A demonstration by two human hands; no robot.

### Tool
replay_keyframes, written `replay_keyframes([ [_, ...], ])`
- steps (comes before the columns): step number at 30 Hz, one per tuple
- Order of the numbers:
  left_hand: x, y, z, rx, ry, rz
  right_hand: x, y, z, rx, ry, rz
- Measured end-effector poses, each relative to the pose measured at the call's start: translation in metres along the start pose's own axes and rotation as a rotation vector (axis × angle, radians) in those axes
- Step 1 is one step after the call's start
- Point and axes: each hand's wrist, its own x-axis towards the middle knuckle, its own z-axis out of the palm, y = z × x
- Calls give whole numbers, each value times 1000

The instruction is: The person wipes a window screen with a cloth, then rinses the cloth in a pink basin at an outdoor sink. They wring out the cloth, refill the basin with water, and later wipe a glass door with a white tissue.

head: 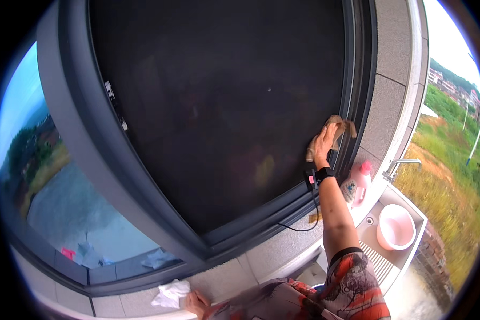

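My right hand (325, 140) presses a brown cloth (335, 122) flat against the dark window pane (224, 120), by the right side of its grey frame. Part of the cloth sticks out past my fingers onto the frame. A black strap with a small device (313, 179) is on my right wrist, and a black cable hangs from it. Low in the view, my left hand (197, 304) rests on the tiled ledge (220, 282). A crumpled white cloth (171, 293) lies right beside it; whether my fingers touch that cloth is unclear.
A pink detergent bottle (358, 185) stands at the window's lower right corner. Beyond it is a wash sink (414, 236) with a ribbed washboard (378, 260), a metal tap (404, 163) and a pink basin (396, 227). At left, another pane (84, 208) reflects the outdoors.
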Motion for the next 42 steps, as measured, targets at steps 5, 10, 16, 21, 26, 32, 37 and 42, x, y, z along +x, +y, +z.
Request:
replay_keyframes([
  [5, 6, -7, -20, 4, -52, 30, -91, -240, -3, 64, -309, -585],
  [10, 4, -9, -11, -3, -19, 34, -182, -309, -23, 447, -708, -982],
  [16, 7, -6, -15, 12, 21, 41, -243, -115, -12, -13, -331, -278],
  [21, 6, -7, -13, -27, -67, 16, -245, -72, -45, 33, -460, 16],
  [26, 3, -15, -11, -30, -27, 8, -320, -157, -79, -90, -778, -350],
  [32, -2, -29, -20, -40, -5, 6, -339, -271, -144, 488, -1452, 354],
  [37, -11, -7, -55, -202, -80, 23, -346, -253, -213, 696, -1389, 631],
  [42, -48, 45, -106, -472, -361, -70, -333, -234, -285, 712, -1507, 1001],
])
